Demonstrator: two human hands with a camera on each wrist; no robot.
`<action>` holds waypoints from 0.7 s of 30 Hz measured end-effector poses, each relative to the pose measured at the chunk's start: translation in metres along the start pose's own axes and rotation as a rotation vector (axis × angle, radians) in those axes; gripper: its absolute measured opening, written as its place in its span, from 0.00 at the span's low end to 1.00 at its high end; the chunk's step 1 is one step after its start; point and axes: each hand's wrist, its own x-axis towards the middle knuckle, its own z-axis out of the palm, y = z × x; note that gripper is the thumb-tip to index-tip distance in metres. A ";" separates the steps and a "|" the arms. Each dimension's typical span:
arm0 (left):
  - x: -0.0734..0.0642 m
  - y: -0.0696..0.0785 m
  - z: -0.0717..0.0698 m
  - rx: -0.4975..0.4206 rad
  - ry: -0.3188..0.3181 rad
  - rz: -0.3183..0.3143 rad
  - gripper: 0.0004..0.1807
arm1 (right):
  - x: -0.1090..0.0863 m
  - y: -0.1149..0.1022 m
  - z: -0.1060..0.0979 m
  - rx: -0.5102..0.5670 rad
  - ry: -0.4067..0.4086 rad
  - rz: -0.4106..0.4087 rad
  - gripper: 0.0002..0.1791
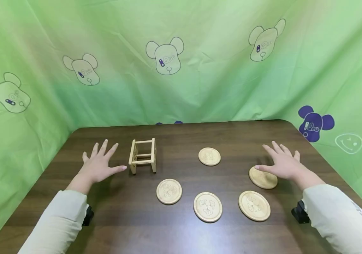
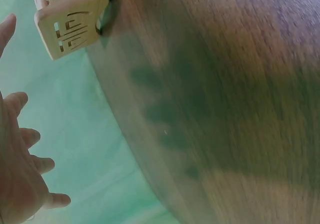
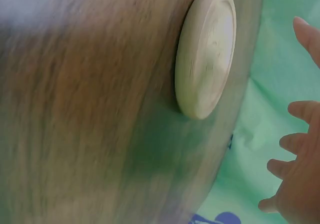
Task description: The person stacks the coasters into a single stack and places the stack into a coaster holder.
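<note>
Fingers spread, my left hand [image 1: 97,165] hovers over the table's left side, its thumb pointing toward a small wooden rack [image 1: 142,162]. The rack has two carved end panels joined by rods; one carved panel [image 2: 72,26] shows in the left wrist view. On the other side my right hand [image 1: 284,162] is also spread and holds nothing. It is above a round wooden coaster [image 1: 262,179], partly covering it in the head view. The right wrist view shows a coaster [image 3: 207,53] lying apart from the fingers.
More engraved coasters lie flat: one at the back [image 1: 209,156], one left of centre [image 1: 169,191], one at the front [image 1: 207,207] and one front right [image 1: 254,206]. The dark wooden table [image 1: 120,225] meets a green printed curtain [image 1: 200,88] behind and at both sides.
</note>
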 end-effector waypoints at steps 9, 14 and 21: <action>0.008 0.006 0.007 -0.017 -0.005 0.015 0.49 | 0.015 -0.022 0.006 0.027 -0.010 -0.046 0.54; 0.012 0.011 0.006 -0.023 -0.009 0.028 0.49 | 0.030 -0.039 0.009 0.037 -0.018 -0.079 0.53; 0.015 0.016 0.007 -0.040 -0.026 0.044 0.48 | 0.042 -0.058 0.019 0.051 -0.025 -0.115 0.53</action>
